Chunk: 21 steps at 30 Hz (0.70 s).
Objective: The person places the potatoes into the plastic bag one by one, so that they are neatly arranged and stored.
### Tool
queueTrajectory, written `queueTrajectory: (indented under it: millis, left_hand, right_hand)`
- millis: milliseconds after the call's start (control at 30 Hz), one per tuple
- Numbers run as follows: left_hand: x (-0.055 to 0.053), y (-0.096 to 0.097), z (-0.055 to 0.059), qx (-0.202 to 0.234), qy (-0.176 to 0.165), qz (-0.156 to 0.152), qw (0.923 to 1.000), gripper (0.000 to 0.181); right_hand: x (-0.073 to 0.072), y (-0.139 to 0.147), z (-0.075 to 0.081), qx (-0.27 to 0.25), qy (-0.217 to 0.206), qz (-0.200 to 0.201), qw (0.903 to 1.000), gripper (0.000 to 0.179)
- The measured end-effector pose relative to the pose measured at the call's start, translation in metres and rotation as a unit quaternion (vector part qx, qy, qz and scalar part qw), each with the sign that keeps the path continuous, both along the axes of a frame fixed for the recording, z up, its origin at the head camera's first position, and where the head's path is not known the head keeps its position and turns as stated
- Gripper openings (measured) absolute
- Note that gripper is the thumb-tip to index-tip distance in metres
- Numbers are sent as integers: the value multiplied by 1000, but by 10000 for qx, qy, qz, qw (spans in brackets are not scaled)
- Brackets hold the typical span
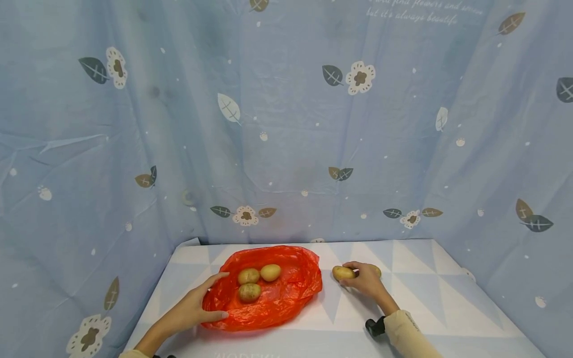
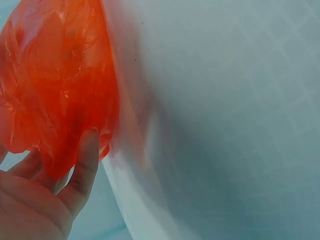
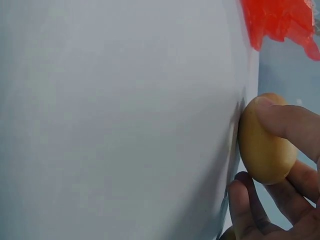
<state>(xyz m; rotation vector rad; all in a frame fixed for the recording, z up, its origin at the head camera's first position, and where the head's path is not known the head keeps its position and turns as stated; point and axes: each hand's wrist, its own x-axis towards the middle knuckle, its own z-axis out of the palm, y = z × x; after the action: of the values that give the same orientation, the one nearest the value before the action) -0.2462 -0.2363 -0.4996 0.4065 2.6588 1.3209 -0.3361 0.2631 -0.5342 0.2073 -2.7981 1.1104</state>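
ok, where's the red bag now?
Head view: the red bag lies on the table, just left of centre, holding three potatoes, with two more potatoes to its right.

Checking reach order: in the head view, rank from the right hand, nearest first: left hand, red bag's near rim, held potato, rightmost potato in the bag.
1. Held potato: pinched in the right hand.
2. Red bag: near rim, just left of that hand.
3. Rightmost bagged potato: inside, farther left.
4. Left hand: at the bag's left side.
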Motion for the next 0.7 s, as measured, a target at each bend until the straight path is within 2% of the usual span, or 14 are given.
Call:
queueTrajectory:
  millis: [467, 700]
  left_hand:
    - [3, 1, -1, 44, -174, 96, 9998, 95]
    - [0, -1, -3, 31, -61, 32, 10000, 95]
  right_hand:
    - [6, 0, 0, 64, 238, -148, 9996, 48]
    - [7, -1, 3, 106, 331, -198, 9992, 48]
